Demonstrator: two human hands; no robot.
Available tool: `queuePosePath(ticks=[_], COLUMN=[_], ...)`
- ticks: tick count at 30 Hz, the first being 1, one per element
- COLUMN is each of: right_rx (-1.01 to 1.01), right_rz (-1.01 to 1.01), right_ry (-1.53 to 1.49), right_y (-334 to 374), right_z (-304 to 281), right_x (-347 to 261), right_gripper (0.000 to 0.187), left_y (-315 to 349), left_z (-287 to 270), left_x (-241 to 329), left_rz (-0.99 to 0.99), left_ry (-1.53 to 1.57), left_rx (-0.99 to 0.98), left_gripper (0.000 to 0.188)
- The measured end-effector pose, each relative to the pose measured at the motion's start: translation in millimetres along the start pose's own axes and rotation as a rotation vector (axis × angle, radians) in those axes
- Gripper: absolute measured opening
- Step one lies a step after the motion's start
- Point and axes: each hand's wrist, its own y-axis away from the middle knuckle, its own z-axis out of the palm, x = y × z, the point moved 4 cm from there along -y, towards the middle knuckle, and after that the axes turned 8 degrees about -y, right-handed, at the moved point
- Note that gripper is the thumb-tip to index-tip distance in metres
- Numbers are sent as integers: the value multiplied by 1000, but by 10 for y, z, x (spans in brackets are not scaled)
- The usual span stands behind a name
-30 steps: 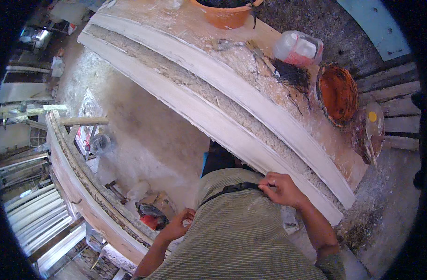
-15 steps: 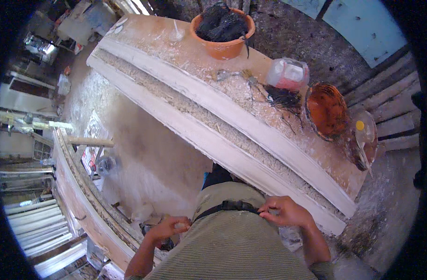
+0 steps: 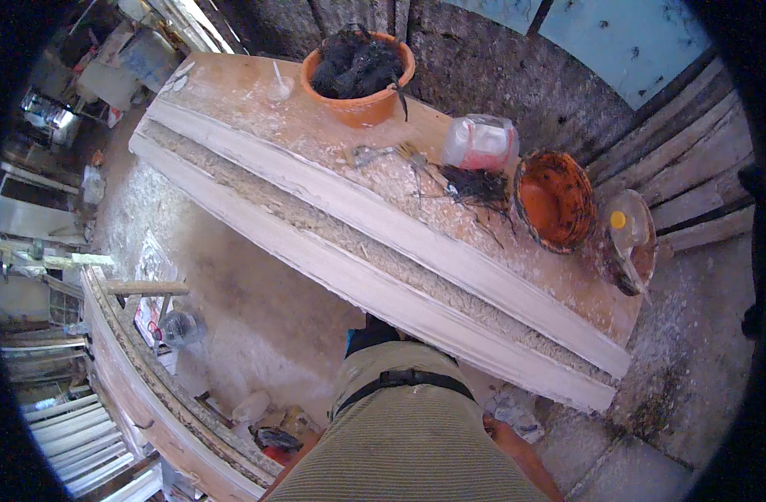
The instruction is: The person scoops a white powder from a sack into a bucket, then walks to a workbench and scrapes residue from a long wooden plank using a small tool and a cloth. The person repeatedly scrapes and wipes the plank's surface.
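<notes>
My arms hang at either side of my ribbed olive shirt (image 3: 383, 468), above the dark waist strap (image 3: 395, 379). Part of my right hand (image 3: 497, 432) shows beside my hip, its fingers hidden. On the other side only a strip of my left forearm (image 3: 296, 457) shows, and the shirt covers most of that hand. Just in front of me lies a long white moulding (image 3: 450, 309) with a rough, textured channel down its middle, on a brown table (image 3: 241, 77). Neither hand touches it.
Along the table's far side stand an orange basin (image 3: 366, 111) of black fibre, a clear plastic jug (image 3: 481, 144), brushes (image 3: 422, 165), a stained orange bowl (image 3: 554, 201) and a cut clear container with a yellow cap (image 3: 619, 220). A curved wooden piece (image 3: 140, 385) stands at left.
Both hands have left the waist strap and dropped to my sides, mostly out of sight. My view has shifted slightly, so the table sits further left.
</notes>
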Motion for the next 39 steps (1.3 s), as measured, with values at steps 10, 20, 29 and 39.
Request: queuePosePath(ticks=[10,20,29,39], right_rx=[49,-375,-544,150], right_rz=[328,-46,84,-86], right_ry=[12,508,362,630], right_y=[-98,346,-41,-850], right_z=[-255,-77,-137,197], right_x=[1396,-692,-1145,-1551], right_gripper=[38,42,37,44], left_y=[361,-421,-1643,-2383], left_z=[-28,-798,-546,-395], left_x=[-184,-53,337,166], left_rz=[-104,-75,200,377], left_ry=[46,-130,-92,-353], left_rx=[-98,-450,223,568], left_gripper=[42,43,43,31])
